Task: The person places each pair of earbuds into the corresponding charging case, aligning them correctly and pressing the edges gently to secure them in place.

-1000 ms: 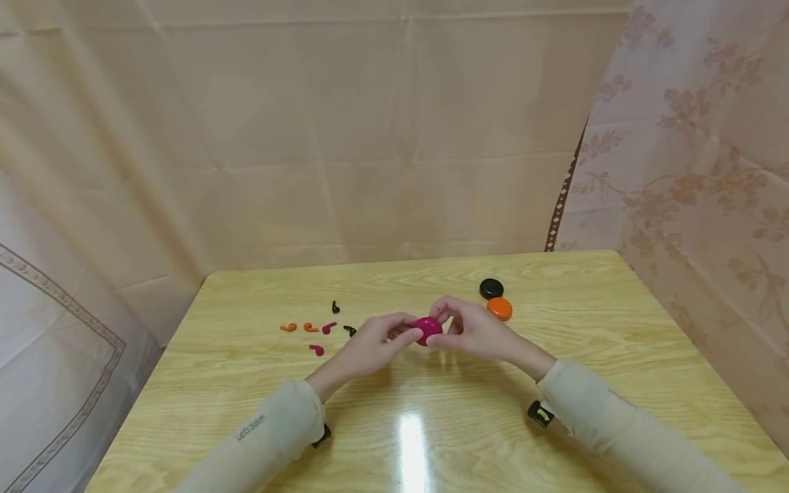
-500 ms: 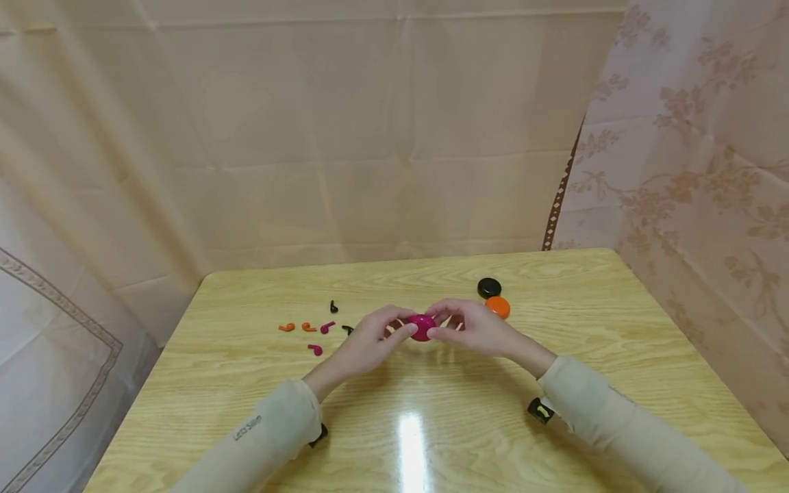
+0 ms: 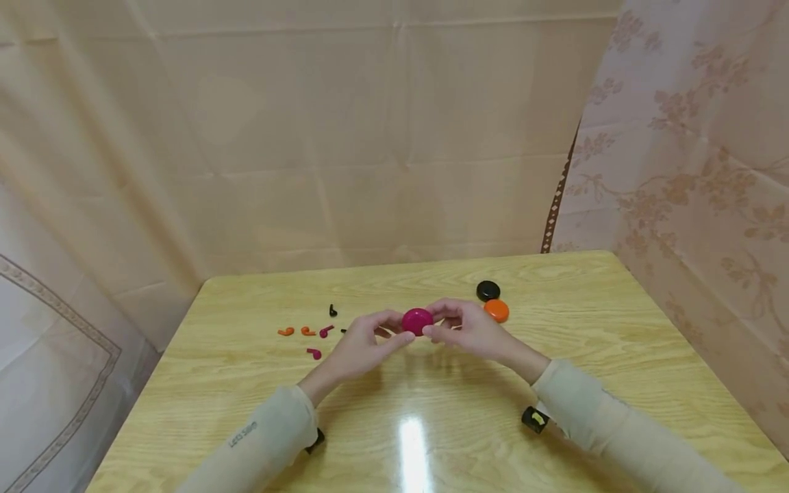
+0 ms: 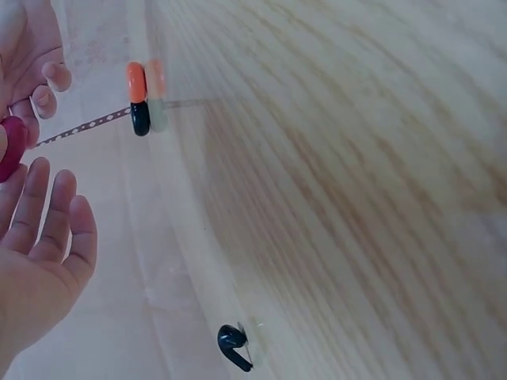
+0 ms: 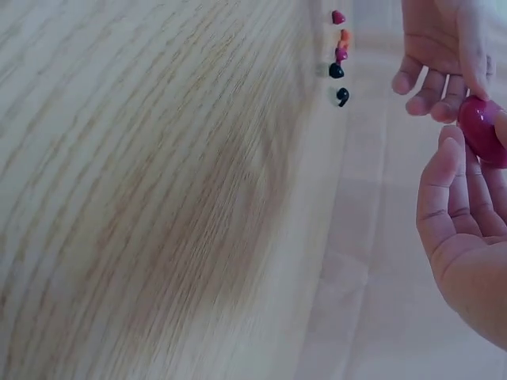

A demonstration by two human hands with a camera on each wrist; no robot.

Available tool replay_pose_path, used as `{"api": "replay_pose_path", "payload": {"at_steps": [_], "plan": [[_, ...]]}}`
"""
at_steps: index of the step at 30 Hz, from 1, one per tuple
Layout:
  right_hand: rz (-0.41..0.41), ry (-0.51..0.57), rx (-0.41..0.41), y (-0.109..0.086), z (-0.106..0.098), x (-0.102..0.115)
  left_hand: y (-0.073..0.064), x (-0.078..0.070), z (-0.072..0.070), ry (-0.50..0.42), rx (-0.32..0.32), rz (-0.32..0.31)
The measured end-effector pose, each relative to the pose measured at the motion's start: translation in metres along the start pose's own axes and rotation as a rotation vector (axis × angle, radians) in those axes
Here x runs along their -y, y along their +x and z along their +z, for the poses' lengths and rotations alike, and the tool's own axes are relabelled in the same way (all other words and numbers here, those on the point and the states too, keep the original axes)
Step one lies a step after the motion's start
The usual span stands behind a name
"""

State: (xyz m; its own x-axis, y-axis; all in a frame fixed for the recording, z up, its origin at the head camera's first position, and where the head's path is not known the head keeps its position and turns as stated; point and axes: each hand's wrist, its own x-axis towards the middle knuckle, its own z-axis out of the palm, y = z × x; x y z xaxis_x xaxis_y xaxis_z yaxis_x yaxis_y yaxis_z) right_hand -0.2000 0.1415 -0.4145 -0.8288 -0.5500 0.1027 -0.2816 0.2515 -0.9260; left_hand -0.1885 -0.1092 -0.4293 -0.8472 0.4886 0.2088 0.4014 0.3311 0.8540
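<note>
Both hands hold a magenta round earbud case (image 3: 418, 322) above the middle of the table, its lid facing the head camera. My left hand (image 3: 364, 346) pinches its left edge between thumb and fingertips, and my right hand (image 3: 474, 330) pinches the right edge. In the right wrist view the case (image 5: 480, 131) looks closed, with the other fingers spread loosely beneath. Left of the hands lie loose earbuds: an orange earbud (image 3: 286, 331) with another orange one, a magenta earbud (image 3: 314, 353) with its match, and a black earbud (image 3: 333, 310). A second black earbud is mostly hidden behind my left hand.
A black round case (image 3: 488, 290) and an orange round case (image 3: 496, 311) lie side by side beyond my right hand. The wooden table (image 3: 555, 438) ends at a beige curtain (image 3: 308, 137) behind. Floral cloth (image 3: 709, 171) hangs on the right.
The two hands have raised the magenta case slightly and shifted it a little left, hiding more of the second black earbud. Loose earbuds and the other cases lie where they were.
</note>
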Motion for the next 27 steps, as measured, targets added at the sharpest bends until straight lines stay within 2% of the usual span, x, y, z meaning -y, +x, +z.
{"api": "replay_pose_path", "payload": {"at_steps": [4,15,22,27], "plan": [[-0.004,0.005,0.011,0.001,-0.001,0.001,0.001,-0.002,-0.001,-0.011,-0.021,0.033],[0.04,-0.076,0.02,-0.001,-0.004,0.002,0.003,-0.007,0.002,-0.023,-0.054,0.039],[0.049,0.037,0.052,-0.001,0.001,0.005,0.003,-0.008,-0.001,0.005,-0.063,0.07],[0.067,0.096,0.043,-0.001,0.002,0.006,0.003,-0.011,0.0,0.011,-0.055,0.043]]}}
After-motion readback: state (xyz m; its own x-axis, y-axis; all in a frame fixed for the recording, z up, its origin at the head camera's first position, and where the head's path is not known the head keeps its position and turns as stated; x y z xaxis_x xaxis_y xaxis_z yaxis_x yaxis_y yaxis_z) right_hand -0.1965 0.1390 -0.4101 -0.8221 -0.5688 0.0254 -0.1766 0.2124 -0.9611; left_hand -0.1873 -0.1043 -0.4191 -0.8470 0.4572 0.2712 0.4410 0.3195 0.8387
